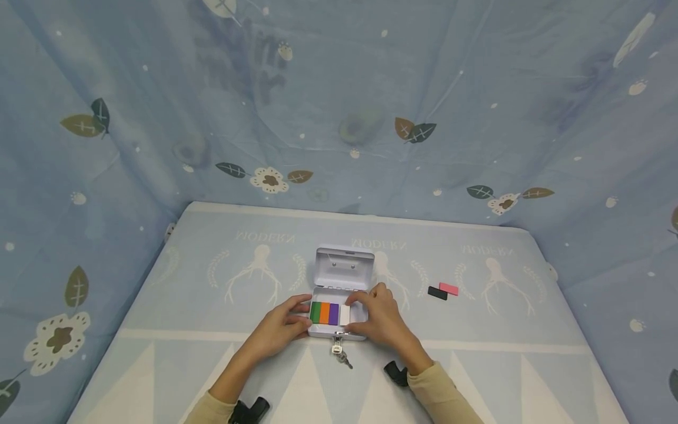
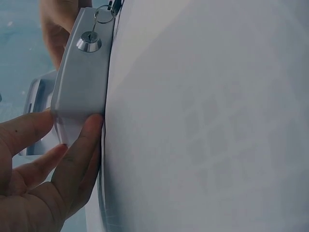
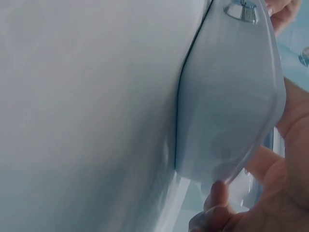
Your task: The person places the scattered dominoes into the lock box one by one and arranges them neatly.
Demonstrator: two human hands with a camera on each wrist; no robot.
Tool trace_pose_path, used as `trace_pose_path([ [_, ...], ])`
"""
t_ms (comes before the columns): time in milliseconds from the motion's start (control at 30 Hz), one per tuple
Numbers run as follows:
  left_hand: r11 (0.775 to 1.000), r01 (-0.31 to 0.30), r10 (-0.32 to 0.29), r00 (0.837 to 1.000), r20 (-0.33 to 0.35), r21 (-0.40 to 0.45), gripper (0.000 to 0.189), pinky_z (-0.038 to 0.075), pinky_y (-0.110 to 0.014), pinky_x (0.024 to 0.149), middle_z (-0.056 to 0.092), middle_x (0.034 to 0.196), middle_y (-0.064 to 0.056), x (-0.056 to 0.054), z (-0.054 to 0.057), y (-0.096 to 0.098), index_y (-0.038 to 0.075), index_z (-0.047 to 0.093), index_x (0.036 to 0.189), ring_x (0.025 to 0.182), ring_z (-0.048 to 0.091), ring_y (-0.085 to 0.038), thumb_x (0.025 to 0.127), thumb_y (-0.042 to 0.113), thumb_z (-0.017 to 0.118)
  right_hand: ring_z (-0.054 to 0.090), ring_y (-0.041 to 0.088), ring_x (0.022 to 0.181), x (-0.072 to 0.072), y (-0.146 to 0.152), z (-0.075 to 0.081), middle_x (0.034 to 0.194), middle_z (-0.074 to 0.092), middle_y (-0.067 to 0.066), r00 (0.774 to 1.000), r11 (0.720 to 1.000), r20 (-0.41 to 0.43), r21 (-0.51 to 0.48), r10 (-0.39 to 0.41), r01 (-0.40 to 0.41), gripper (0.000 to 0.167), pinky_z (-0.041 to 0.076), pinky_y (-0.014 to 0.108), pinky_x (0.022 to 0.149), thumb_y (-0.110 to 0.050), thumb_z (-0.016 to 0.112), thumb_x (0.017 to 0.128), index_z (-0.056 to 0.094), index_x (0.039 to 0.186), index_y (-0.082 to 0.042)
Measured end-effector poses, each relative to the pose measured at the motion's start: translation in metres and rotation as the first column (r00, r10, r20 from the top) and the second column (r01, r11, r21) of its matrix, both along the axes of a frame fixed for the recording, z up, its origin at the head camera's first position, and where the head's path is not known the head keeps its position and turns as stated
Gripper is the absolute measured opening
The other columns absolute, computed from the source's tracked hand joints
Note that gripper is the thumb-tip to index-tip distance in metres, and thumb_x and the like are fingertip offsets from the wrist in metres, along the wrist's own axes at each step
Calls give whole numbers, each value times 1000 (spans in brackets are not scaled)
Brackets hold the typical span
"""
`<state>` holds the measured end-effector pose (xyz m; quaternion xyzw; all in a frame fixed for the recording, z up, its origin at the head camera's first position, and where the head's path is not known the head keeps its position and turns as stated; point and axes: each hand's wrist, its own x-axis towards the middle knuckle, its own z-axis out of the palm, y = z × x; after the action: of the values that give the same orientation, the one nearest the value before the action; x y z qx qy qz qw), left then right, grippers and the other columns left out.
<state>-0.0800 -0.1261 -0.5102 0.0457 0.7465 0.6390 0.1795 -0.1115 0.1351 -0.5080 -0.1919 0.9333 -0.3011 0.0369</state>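
A small white metal cash box (image 1: pixel 316 331) stands with its lid (image 1: pixel 344 268) raised and keys (image 1: pixel 344 358) hanging from its front lock (image 2: pixel 89 42). Inside, green (image 1: pixel 315 312), orange (image 1: pixel 324 312) and purple (image 1: pixel 333 314) rectangular blocks sit side by side. My right hand (image 1: pixel 382 315) reaches over the box's right side and pinches a white block (image 1: pixel 345 315) beside the purple one, thumb at its near end and a finger at its far end. With its thumb and fingers, my left hand (image 1: pixel 278 327) holds the box's left side; some of its fingertips are hidden in the head view.
On the table (image 1: pixel 196 282) to the right of the box lie a black block (image 1: pixel 437 293) and a pink block (image 1: pixel 449 288), touching or nearly so. A patterned blue curtain (image 1: pixel 339 106) hangs behind and along both sides. Black straps sit at both wrists.
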Motion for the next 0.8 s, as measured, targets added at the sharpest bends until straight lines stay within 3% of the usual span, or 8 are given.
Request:
trace_pose_path([
  [800, 1000, 1, -1, 1000, 5, 8, 58, 62, -31, 81, 53, 135, -27, 0, 2, 0, -1, 45, 146, 112, 62, -33, 94, 4, 69, 36, 21, 82, 2, -8, 1, 92, 35, 3, 999, 997, -7, 66, -50, 51, 51, 34, 33, 69, -37, 95, 64, 70, 108, -27],
])
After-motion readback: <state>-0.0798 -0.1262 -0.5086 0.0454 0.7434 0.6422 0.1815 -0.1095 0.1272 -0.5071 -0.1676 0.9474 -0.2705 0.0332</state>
